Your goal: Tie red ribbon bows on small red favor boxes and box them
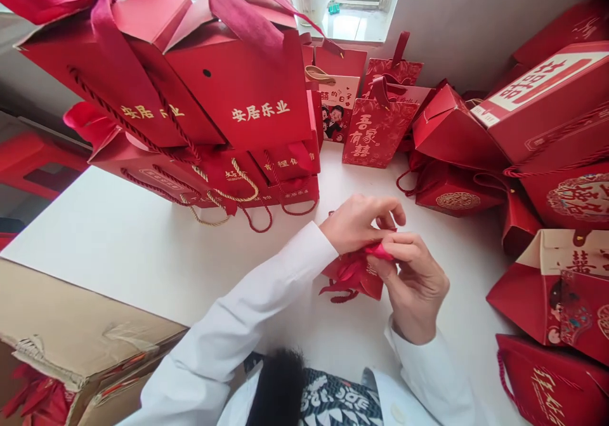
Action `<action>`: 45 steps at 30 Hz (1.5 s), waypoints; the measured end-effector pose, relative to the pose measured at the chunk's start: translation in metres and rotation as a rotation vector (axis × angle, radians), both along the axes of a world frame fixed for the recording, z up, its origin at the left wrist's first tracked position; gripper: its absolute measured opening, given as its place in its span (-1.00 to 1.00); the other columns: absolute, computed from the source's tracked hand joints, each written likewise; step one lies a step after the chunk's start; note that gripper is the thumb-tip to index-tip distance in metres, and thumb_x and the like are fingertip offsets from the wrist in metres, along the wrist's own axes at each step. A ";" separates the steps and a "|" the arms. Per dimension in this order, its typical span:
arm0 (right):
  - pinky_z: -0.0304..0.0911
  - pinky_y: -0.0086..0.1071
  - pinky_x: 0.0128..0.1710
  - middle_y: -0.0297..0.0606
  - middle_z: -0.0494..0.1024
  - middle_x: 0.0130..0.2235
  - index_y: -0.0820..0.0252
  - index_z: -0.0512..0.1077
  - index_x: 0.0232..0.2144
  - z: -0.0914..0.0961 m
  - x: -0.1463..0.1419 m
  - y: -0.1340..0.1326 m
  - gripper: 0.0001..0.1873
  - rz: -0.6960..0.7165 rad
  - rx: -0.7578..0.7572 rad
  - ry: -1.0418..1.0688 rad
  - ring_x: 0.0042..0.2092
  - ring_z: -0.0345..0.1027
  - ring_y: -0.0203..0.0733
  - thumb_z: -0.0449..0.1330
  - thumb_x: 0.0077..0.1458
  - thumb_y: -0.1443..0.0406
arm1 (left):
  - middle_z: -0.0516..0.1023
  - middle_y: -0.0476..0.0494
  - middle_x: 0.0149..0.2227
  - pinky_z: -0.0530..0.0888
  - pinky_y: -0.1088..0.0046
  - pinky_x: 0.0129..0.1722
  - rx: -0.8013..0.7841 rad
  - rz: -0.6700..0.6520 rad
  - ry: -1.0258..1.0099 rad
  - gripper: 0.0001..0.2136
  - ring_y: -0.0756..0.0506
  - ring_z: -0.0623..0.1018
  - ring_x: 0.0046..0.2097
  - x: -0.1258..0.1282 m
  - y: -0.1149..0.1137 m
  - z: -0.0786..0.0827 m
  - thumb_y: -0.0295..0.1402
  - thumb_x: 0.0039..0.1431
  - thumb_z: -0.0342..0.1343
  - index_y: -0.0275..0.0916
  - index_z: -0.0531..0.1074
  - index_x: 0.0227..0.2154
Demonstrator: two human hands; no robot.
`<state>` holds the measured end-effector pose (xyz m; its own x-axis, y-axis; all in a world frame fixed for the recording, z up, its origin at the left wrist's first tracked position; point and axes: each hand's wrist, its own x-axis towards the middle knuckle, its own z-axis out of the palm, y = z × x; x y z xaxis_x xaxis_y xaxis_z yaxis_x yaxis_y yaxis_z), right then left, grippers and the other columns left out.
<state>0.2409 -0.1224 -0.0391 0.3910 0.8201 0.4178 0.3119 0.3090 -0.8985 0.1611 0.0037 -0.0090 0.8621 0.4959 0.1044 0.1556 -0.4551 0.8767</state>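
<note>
My left hand (356,223) and my right hand (413,283) meet above the white table, pinching a bright red ribbon (380,251) between their fingertips. Below them hangs a small red gift bag (352,275), crumpled, with a dark red cord handle. Part of the bag is hidden behind my fingers. Its ribbon runs up into both hands, and I cannot tell how it is tied.
Large red gift boxes with gold lettering and ribbon bows (190,77) stand stacked at the back left. Red bags and boxes (556,153) crowd the right side. An open cardboard carton (80,331) with red items sits at the front left, beside a window at the back.
</note>
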 end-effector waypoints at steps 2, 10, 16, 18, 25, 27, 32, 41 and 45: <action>0.19 -0.37 -0.42 -0.33 0.36 -0.34 0.08 0.42 -0.40 0.001 0.000 0.002 -0.93 -0.039 -0.057 0.082 -0.35 0.26 -0.24 0.23 0.09 0.36 | 0.54 0.07 -0.43 0.38 0.53 -0.31 0.014 -0.064 -0.009 -0.87 0.02 0.51 -0.36 -0.001 0.003 0.002 -0.54 0.02 0.12 -0.20 0.43 -0.36; 0.18 -0.42 -0.51 -0.30 0.35 -0.30 0.10 0.45 -0.36 0.005 0.010 0.001 -0.89 0.022 -0.249 0.166 -0.41 0.25 -0.31 0.13 0.17 0.29 | 0.46 -0.01 -0.36 0.34 0.50 -0.30 0.256 0.366 0.062 -0.89 -0.03 0.45 -0.30 -0.075 -0.033 0.044 -0.30 0.11 0.17 -0.19 0.37 -0.38; 0.29 -0.35 -0.32 -0.25 0.31 -0.12 -0.03 0.46 -0.10 0.012 0.031 0.012 -0.64 0.210 -0.181 -0.326 -0.26 0.30 -0.25 -0.02 0.20 0.42 | 0.45 -0.04 -0.35 0.36 0.39 -0.25 0.176 0.501 0.280 -0.89 -0.12 0.42 -0.23 -0.077 -0.087 0.026 -0.35 0.11 0.17 -0.18 0.34 -0.38; 0.30 -0.36 -0.31 -0.25 0.30 -0.05 -0.05 0.36 0.02 0.014 0.034 0.017 -0.56 0.221 -0.190 -0.415 -0.31 0.28 -0.29 -0.05 0.19 0.44 | 0.45 -0.06 -0.32 0.36 0.35 -0.26 0.185 0.566 0.335 -0.90 -0.14 0.41 -0.24 -0.068 -0.094 0.022 -0.33 0.15 0.13 -0.19 0.32 -0.32; 0.30 -0.41 -0.41 -0.27 0.35 0.09 -0.07 -0.13 0.29 0.019 0.040 0.028 -0.28 0.398 -0.268 -0.348 -0.50 0.19 -0.36 -0.07 0.14 0.48 | 0.43 -0.10 -0.30 0.38 0.27 -0.30 0.313 0.548 0.589 -0.94 -0.17 0.41 -0.25 -0.052 -0.097 0.029 -0.46 0.22 -0.02 -0.20 0.31 -0.34; 0.31 -0.40 -0.34 -0.27 0.34 0.12 -0.07 -0.21 0.30 0.021 0.043 0.031 -0.25 0.480 -0.262 -0.381 -0.44 0.27 -0.35 -0.10 0.15 0.50 | 0.42 -0.10 -0.30 0.38 0.27 -0.30 0.362 0.522 0.668 -0.88 -0.16 0.40 -0.26 -0.048 -0.099 0.032 -0.55 0.19 -0.05 -0.20 0.31 -0.35; 0.28 -0.37 -0.14 -0.23 0.36 0.02 -0.01 0.14 0.19 0.024 0.050 0.038 -0.42 0.553 -0.196 -0.491 -0.09 0.34 -0.22 -0.10 0.17 0.52 | 0.39 -0.08 -0.34 0.35 0.34 -0.35 0.375 0.494 0.742 -0.82 -0.12 0.40 -0.32 -0.043 -0.099 0.036 -0.64 0.17 -0.12 -0.21 0.25 -0.36; 0.25 -0.38 -0.25 -0.20 0.32 -0.03 0.16 0.42 -0.29 0.031 0.051 0.026 -0.75 0.445 -0.177 -0.582 -0.25 0.34 -0.28 0.02 0.12 0.53 | 0.31 0.05 -0.47 0.21 0.48 -0.47 0.130 0.542 0.458 -0.87 0.00 0.28 -0.50 -0.052 -0.085 0.031 -0.46 0.30 -0.21 -0.18 0.14 -0.37; 0.22 -0.25 -0.07 -0.19 0.36 0.04 0.16 0.38 -0.31 0.031 0.049 0.026 -0.74 0.505 -0.043 -0.555 -0.02 0.29 -0.12 0.04 0.02 0.55 | 0.37 0.07 -0.40 0.24 0.50 -0.42 0.036 0.483 0.337 -0.93 0.03 0.33 -0.44 -0.058 -0.080 0.031 -0.45 0.28 -0.13 -0.16 0.19 -0.33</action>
<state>0.2900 -0.0959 -0.0080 -0.2959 0.8639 0.4075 0.5519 0.5029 -0.6653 0.1027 -0.0768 0.0222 0.5276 0.8421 -0.1121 0.6205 -0.2918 0.7279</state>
